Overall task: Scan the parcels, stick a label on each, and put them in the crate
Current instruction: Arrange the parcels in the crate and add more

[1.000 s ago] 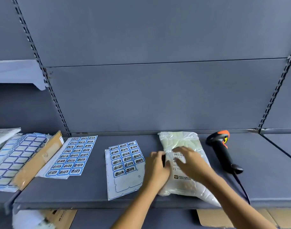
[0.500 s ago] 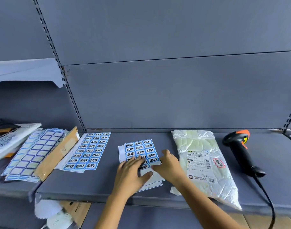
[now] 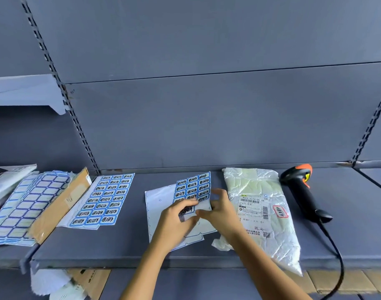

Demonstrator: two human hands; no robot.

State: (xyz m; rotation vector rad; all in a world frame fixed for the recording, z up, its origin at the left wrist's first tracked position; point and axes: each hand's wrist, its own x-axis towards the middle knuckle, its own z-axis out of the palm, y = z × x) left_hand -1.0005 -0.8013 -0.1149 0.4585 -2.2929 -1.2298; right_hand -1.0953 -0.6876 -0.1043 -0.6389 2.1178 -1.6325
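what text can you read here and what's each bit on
"退回件", upside down, on each blue sticker of the label sheet and the full sheet left of it.
"862A 0079-00 69" atop the shipping label on the white parcel.
"0079" and "武义" lower on that label.
Red-edged sticker and the label's fine print: too blurred to read.

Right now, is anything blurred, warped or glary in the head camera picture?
Head view: the wide lens tilts the shelf uprights; the left hand, right hand and the label pinched at the sticker sheet are motion-smeared; the parcel print is sharp, its plastic mildly shiny; light is soft, shadows faint.
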